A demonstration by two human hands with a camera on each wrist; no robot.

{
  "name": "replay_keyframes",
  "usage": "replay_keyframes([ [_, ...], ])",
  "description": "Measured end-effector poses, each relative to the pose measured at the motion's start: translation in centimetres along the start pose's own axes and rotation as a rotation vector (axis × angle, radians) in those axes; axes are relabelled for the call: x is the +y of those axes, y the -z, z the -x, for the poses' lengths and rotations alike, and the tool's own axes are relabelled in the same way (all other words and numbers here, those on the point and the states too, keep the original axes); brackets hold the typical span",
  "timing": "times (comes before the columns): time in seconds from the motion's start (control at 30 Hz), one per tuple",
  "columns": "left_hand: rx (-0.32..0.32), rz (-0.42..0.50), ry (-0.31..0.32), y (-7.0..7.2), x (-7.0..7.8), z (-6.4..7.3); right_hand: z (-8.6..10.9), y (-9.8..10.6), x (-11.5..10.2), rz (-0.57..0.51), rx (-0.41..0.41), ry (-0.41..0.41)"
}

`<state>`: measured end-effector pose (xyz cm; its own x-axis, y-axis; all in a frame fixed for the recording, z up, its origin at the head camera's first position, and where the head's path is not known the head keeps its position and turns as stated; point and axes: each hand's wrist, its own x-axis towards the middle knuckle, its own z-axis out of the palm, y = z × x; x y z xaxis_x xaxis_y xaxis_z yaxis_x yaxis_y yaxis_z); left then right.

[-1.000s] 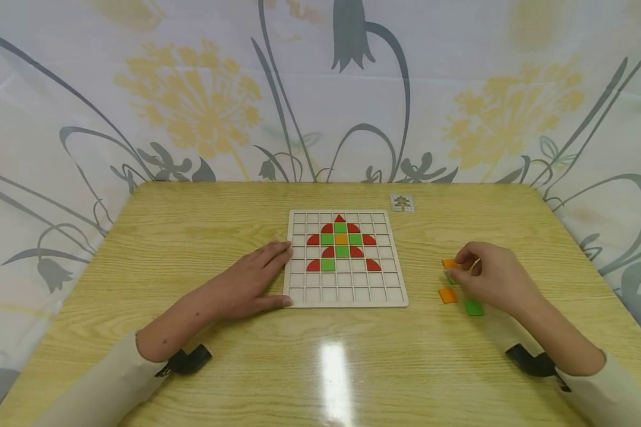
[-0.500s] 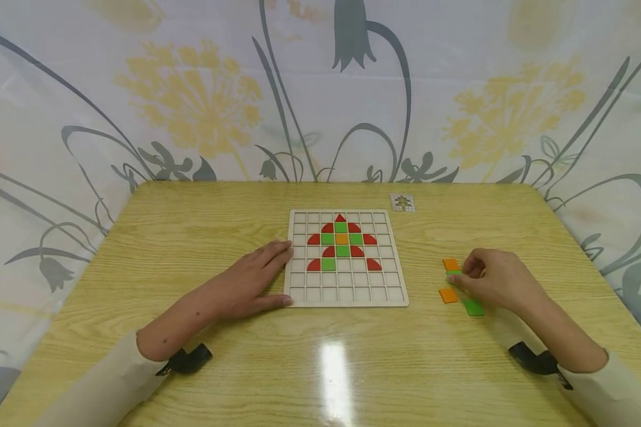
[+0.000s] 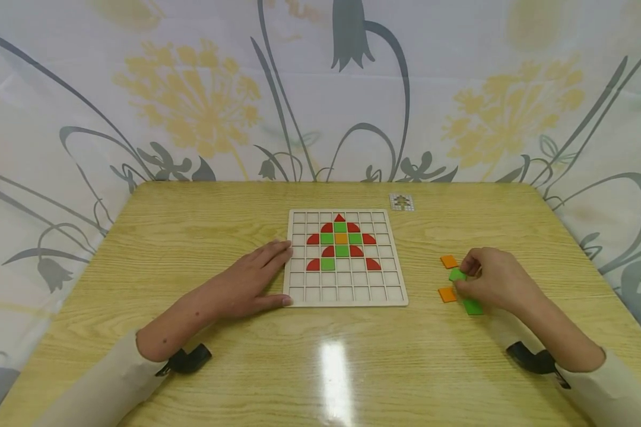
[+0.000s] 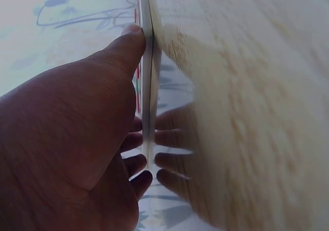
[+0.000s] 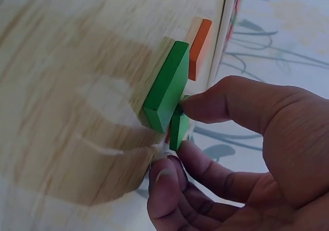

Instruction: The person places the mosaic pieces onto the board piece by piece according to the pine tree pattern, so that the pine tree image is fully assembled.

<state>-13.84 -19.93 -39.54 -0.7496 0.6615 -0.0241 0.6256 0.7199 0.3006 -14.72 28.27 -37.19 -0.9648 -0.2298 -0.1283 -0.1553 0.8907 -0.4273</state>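
Note:
My left hand (image 3: pixel 251 283) lies along the left side of a square wooden grid board (image 3: pixel 345 294), its fingertips and thumb at the edge. Red, green and orange pieces sit in the board's cells in a tree shape. Right of the board, my right hand (image 3: pixel 492 280) pinches a small green square tile (image 3: pixel 456 274) between thumb and index finger. The right wrist view shows this green tile (image 5: pixel 178 129) behind another green tile (image 5: pixel 168 89). That second green tile (image 3: pixel 473 307) lies nearer me, partly under the hand.
Two orange square tiles lie by the right hand, a farther orange tile (image 3: pixel 448 261) and a nearer orange tile (image 3: pixel 447 295). A small picture card (image 3: pixel 402 202) with a tree pattern lies behind the board's right corner. A patterned cloth (image 3: pixel 310 89) hangs behind the table.
My right hand has drawn the green tile away from the farther orange tile, toward me and slightly right. The left hand and the board have stayed in place.

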Motion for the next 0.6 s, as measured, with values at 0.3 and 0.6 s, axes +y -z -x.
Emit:
replay_keyframes([
  [0.3, -0.003, 0.002, 0.006, 0.0, 0.1, 0.0, 0.2, 0.4, -0.3, -0.034, -0.004, 0.028],
  [0.6, -0.003, 0.000, 0.006, -0.1, 0.0, 0.1, -0.2, 0.4, -1.9, -0.085, 0.016, 0.076],
])
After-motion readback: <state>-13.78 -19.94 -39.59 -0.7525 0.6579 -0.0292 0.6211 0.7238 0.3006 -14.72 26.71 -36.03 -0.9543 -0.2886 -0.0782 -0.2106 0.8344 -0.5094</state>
